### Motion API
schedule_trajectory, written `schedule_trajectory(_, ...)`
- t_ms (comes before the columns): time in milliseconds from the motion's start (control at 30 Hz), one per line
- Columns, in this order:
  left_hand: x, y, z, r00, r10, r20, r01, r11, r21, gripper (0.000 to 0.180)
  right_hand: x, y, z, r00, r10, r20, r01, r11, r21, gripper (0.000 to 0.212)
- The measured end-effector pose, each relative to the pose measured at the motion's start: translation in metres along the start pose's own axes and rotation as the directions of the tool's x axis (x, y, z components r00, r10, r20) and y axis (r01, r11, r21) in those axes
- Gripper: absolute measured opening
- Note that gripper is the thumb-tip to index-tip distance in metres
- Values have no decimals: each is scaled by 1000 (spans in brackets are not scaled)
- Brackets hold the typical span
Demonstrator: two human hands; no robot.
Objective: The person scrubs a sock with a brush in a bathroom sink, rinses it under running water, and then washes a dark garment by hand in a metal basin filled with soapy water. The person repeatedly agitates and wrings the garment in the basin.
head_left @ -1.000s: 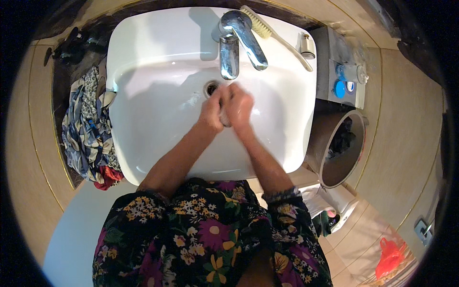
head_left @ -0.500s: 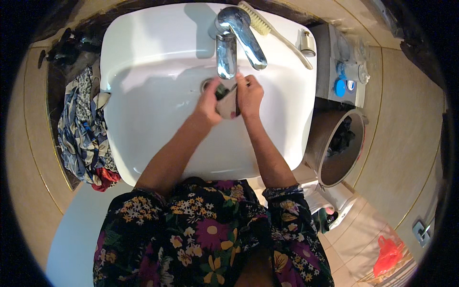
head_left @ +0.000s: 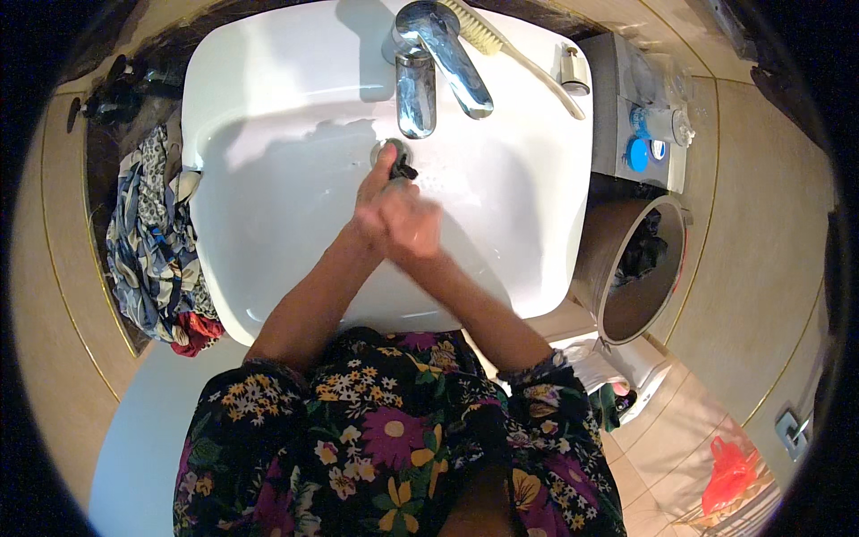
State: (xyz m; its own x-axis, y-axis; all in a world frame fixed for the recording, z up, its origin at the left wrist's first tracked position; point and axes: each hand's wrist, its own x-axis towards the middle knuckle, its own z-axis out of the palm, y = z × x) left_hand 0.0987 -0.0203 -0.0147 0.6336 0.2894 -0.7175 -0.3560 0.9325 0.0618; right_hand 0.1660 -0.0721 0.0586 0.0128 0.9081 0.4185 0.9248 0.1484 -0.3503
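Note:
Over the white sink basin [head_left: 268, 179], my two hands are together just below the faucet spout [head_left: 415, 98]. My left hand [head_left: 371, 192] is closed, thumb pointing toward the drain, round a small piece of dark cloth [head_left: 403, 167]. Only a dark tip of that cloth sticks out; the rest is hidden by the hands. My right hand [head_left: 412, 222] presses across the left one, smeared by motion, so its fingers do not show clearly. Chrome shines on the faucet's lever [head_left: 461, 76], which points toward me and to the right.
A scrub brush [head_left: 514, 58] and a small dispenser bottle [head_left: 574, 70] lie on the sink's back right rim. Right of the sink stands a brown bin [head_left: 644, 313]. Crumpled patterned clothes [head_left: 152, 251] are heaped at the left. Farther right is a red plastic bag [head_left: 729, 474].
My right hand has moved left and toward me, onto the left hand. The cloth, spread between both hands before, is now mostly covered. The view has shifted slightly.

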Motion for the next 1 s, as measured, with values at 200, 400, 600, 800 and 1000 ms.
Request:
schedule_trajectory(200, -27, -21, 38, 899, 434, 50, -437, 894, 101, 22, 17, 37, 6, 880, 465, 93, -474, 853, 218, 21)
schedule_trajectory(400, 13, -27, -6, 938, 344, 50, -345, 938, 22, 26, -13, 20, 29, 961, 276, 22, -273, 929, 248, 21)
schedule_trajectory(600, -11, 1, 39, 984, 133, 118, -102, 966, -239, 41, 8, 78, 12, 726, 688, -12, -638, 680, 361, 23)
schedule_trajectory(800, -5, 6, 4, 982, 187, 32, -176, 959, -221, 43, 22, 38, -10, 802, 593, 78, -491, 578, 652, 22)
schedule_trajectory(1000, -26, -9, 13, 890, 332, 313, -257, 931, -258, 34, 2, -20, -1, 989, 79, 129, -113, 951, 288, 26)
